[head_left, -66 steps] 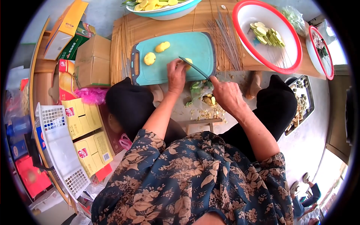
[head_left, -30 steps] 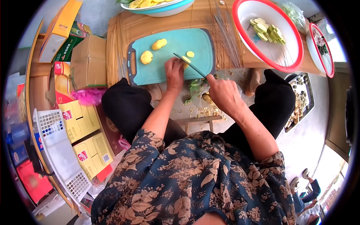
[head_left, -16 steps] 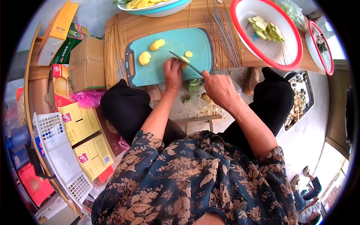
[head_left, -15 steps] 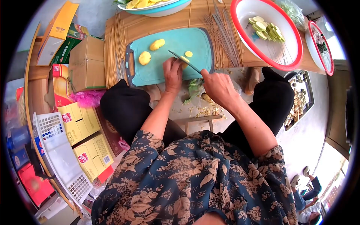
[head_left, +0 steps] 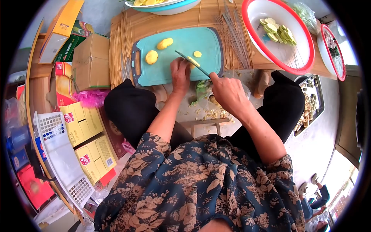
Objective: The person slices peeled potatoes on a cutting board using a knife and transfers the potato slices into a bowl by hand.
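My right hand (head_left: 230,94) grips the handle of a dark-bladed knife (head_left: 201,70), its blade angled across the board toward the upper left. Beneath the blade is a potato piece (head_left: 193,62), with a pale yellow cut face along the knife. My left hand (head_left: 180,73) is closed at the piece's left side, its fingers partly hiding it. All of this is at the near edge of a teal cutting board (head_left: 147,77). One round potato slice (head_left: 197,53) lies flat just beyond the blade. Two peeled potatoes, a round one (head_left: 151,57) and a longer one (head_left: 165,43), rest farther left.
Thin skewers (head_left: 236,36) lie on the wooden table beside the board. A red-rimmed basin (head_left: 247,23) holds green slices; a blue-and-white bowl (head_left: 170,9) holds yellow slices. Cardboard boxes (head_left: 91,62) stand left. A tray (head_left: 320,104) sits on the floor right. Another person (head_left: 319,201) is lower right.
The whole view has shifted slightly. Both hands keep nearly the same places, with the knife still at the potato piece. The loose slice and the other potatoes stay put.
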Demonstrator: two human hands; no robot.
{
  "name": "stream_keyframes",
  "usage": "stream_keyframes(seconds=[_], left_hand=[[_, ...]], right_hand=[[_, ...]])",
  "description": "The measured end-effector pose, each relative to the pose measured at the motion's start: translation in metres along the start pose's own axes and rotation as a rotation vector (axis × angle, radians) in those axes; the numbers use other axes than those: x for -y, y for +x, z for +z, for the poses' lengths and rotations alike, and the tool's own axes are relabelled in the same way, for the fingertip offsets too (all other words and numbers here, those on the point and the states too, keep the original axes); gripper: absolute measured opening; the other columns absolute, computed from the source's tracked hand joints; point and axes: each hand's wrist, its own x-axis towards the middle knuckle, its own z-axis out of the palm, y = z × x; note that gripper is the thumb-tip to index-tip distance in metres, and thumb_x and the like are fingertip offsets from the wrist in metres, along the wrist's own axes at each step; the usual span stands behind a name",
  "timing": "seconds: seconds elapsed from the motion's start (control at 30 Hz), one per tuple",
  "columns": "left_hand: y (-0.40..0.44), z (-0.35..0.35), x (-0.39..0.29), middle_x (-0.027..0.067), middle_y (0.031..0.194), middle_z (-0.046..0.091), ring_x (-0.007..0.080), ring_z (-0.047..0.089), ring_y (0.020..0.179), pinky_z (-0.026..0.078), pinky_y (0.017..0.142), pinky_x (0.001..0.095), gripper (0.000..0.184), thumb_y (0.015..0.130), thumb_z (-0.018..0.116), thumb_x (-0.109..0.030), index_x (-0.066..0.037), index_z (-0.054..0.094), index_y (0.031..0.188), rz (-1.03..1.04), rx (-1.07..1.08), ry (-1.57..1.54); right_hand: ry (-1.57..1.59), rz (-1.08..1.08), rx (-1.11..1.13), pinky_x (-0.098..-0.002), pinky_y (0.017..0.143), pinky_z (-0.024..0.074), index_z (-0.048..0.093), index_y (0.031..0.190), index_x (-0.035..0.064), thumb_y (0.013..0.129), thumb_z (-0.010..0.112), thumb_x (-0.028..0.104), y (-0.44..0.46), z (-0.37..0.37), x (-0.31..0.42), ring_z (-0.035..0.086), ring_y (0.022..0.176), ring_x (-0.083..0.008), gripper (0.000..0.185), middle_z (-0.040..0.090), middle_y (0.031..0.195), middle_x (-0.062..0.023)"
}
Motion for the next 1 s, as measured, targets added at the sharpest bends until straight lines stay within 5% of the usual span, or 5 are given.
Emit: stream_keyframes(seconds=[0.5,0.57,0.9,1.0], left_hand=[[0.003,0.000,-0.002,0.0141,0.111,0.059,0.0349,0.056,0.104,0.049,0.088,0.0426,0.031,0.083,0.064,0.007,-0.006,0.067,0.110,0.009,-0.009,-0.007],[0.003,-0.001,-0.003,0.0141,0.110,0.059,0.0350,0.056,0.104,0.048,0.089,0.0428,0.030,0.083,0.064,0.007,-0.006,0.066,0.110,0.009,-0.011,-0.003],[0.001,0.000,0.002,0.0150,0.113,0.057,0.0344,0.056,0.103,0.049,0.087,0.0422,0.024,0.086,0.061,0.003,-0.005,0.064,0.109,-0.002,0.011,0.026],[0.000,0.000,0.000,0.0154,0.113,0.057,0.0348,0.055,0.103,0.048,0.085,0.0425,0.024,0.086,0.061,0.003,-0.005,0.063,0.108,-0.029,0.009,0.013]], right_hand=[[0.038,0.033,0.054,-0.0577,0.061,0.0475,0.053,0.099,0.0018,0.087,0.051,0.003,-0.002,0.001,-0.008,0.063,0.065,-0.0468,0.013,0.062,0.063,-0.0234],[-0.031,0.002,0.036,-0.0515,0.059,0.0504,0.052,0.092,0.0009,0.088,0.053,0.003,0.006,0.004,-0.006,0.066,0.064,-0.0407,0.005,0.063,0.063,-0.0207],[-0.049,-0.034,-0.026,-0.0508,0.062,0.0519,0.054,0.093,0.0019,0.089,0.051,0.005,0.038,0.035,-0.014,0.068,0.065,-0.0402,0.006,0.065,0.067,-0.0204],[0.016,-0.003,-0.002,-0.0570,0.064,0.0491,0.054,0.099,0.0020,0.089,0.053,0.007,0.035,0.031,-0.014,0.066,0.070,-0.0455,0.011,0.063,0.068,-0.0245]])
